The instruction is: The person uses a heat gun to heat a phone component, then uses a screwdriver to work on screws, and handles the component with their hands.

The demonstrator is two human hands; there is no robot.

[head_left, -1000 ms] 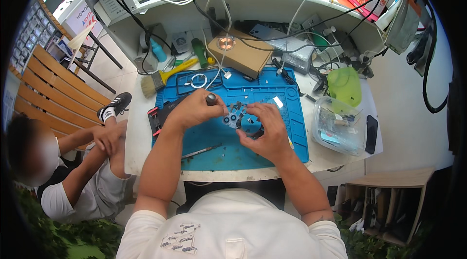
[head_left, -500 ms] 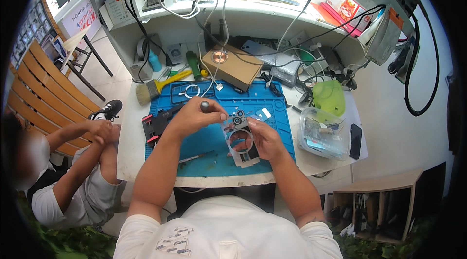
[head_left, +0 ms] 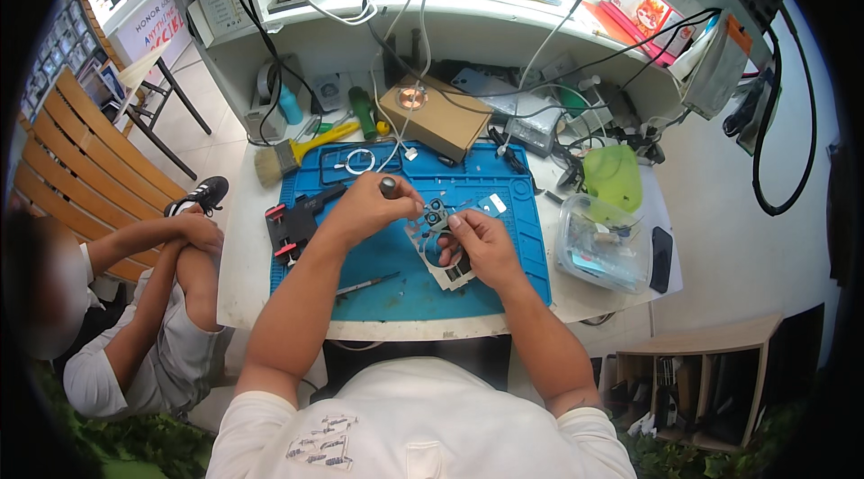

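Observation:
In my right hand (head_left: 486,248) is a thin silver-and-clear phone part (head_left: 453,277) with a round cut-out and camera lenses at its upper end. My thumb and fingers grip its right edge, and some fingers show through the round opening. My left hand (head_left: 367,209) pinches a tool with a dark rounded end (head_left: 387,185). Its fingertips are beside the camera lenses; the tool's tip cannot be made out. Both hands are above a blue work mat (head_left: 378,254). On the mat lies a thin pen-like tool (head_left: 367,284), left of the phone part.
A black clamp-like holder with red parts (head_left: 295,229) lies at left, near a yellow-handled brush (head_left: 292,155). A cardboard box (head_left: 436,119) and cables stand behind. A clear container (head_left: 601,245), green container (head_left: 612,177) and dark phone (head_left: 661,260) are right. Someone sits at far left.
The phone part has tilted and shifted slightly, and my right thumb and fingers have moved inward over it. My left hand stays beside the lenses, still pinching the tool.

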